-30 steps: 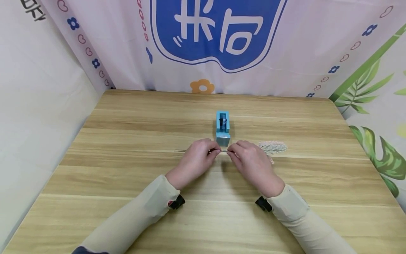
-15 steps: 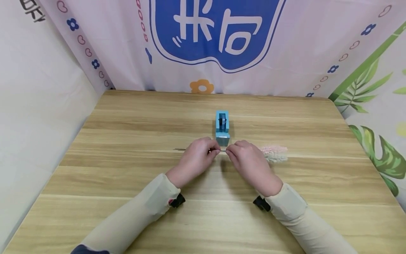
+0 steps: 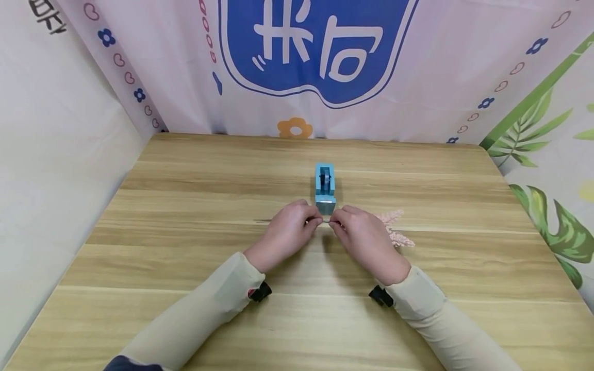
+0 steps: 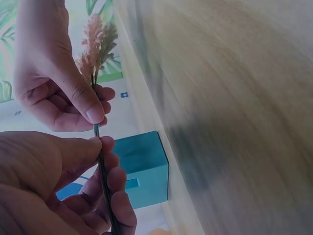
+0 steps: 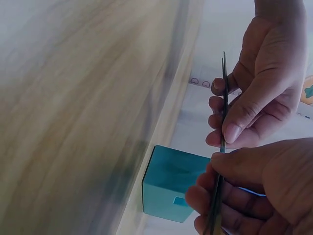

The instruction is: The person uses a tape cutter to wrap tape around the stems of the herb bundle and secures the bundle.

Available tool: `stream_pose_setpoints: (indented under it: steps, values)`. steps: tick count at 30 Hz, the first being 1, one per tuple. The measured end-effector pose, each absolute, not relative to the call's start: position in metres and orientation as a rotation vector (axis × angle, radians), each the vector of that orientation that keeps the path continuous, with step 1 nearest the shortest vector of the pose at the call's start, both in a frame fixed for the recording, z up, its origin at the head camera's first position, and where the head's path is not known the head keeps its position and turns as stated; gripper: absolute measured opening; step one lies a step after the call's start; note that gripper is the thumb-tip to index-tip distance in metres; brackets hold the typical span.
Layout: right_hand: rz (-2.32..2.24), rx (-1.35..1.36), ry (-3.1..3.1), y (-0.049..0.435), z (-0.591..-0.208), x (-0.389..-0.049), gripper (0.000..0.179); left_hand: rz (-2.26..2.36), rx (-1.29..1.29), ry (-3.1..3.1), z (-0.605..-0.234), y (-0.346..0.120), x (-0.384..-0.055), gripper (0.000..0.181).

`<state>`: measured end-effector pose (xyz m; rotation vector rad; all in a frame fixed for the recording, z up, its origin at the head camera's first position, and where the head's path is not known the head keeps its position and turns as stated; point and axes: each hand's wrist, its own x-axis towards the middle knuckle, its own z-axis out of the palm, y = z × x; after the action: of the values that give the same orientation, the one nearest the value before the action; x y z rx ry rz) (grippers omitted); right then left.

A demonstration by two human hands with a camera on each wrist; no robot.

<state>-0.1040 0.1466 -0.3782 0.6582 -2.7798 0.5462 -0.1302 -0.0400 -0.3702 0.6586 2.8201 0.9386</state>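
Note:
A thin bundle of dark flower stems [image 3: 262, 221] runs crosswise between both hands, held a little above the table. My left hand [image 3: 286, 233] pinches it between thumb and fingers, and the stem ends stick out at the left. Close beside it, my right hand [image 3: 368, 239] pinches the bundle nearer the blossoms. Pink flower heads [image 3: 400, 239] show past the right hand; in the left wrist view a grey-green flower head [image 4: 108, 41] appears behind the pink ones. Between the fingertips a short paler length of stem [image 4: 96, 130] is visible. Just beyond the hands stands a blue tape dispenser [image 3: 325, 185].
The wooden table [image 3: 185, 175] reaches back to a printed white curtain [image 3: 250, 108]. A leaf-patterned cloth [image 3: 552, 216] hangs along the right side, and a plain white one [image 3: 69, 139] along the left.
The flower bundle has rolled about its length: grey-green heads showed in the head view earlier, and now only pink ones do. Both hands stay nearly in place, the right shifting slightly left.

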Motion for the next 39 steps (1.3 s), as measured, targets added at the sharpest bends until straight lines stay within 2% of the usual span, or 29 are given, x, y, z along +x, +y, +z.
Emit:
stream_pose_setpoints:
  steps: [10, 21, 30, 39]
  values:
    - [0.486, 0.64, -2.842, 0.1472, -0.3748, -0.1022, 0.015, 0.976, 0.682, 2.815, -0.371, -0.0382, -0.1343, 0.01]
    - [0.535, 0.661, -2.835, 0.1485, -0.3759, -0.1061, 0.012, 0.945, 0.632, 2.817, -0.3714, -0.0367, -0.1349, 0.009]
    - [0.553, 0.664, -2.816, 0.1487, -0.3771, -0.1081, 0.01, 0.898, 0.607, 2.79, -0.3717, -0.0349, -0.1366, 0.018]
    - [0.558, 0.657, -2.838, 0.1477, -0.3798, -0.1105, 0.008, 0.92, 0.615, 2.801, -0.3722, -0.0344, -0.1383, 0.016]
